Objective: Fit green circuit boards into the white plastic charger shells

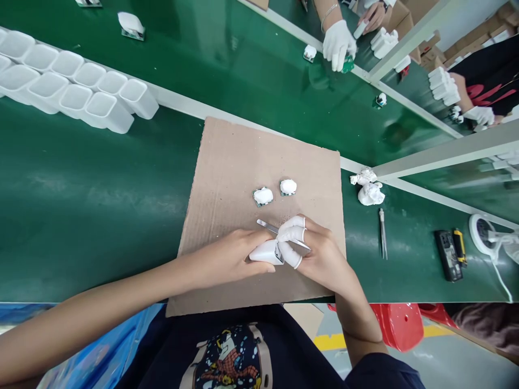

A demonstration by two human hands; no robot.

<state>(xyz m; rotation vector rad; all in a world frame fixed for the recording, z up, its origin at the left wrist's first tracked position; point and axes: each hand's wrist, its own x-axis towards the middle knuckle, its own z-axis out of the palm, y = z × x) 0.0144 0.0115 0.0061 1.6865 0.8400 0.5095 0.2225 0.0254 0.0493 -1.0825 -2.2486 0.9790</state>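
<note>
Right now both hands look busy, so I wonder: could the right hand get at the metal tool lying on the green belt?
Probably yes: the metal tool lies uncovered beside the right hand, though that hand holds tweezers.

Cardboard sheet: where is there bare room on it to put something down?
The cardboard sheet is bare on its left half and along its far edge. It is crowded in the middle: two small white-topped parts sit just beyond the left hand and right hand, which hold a white piece and tweezers.
</note>
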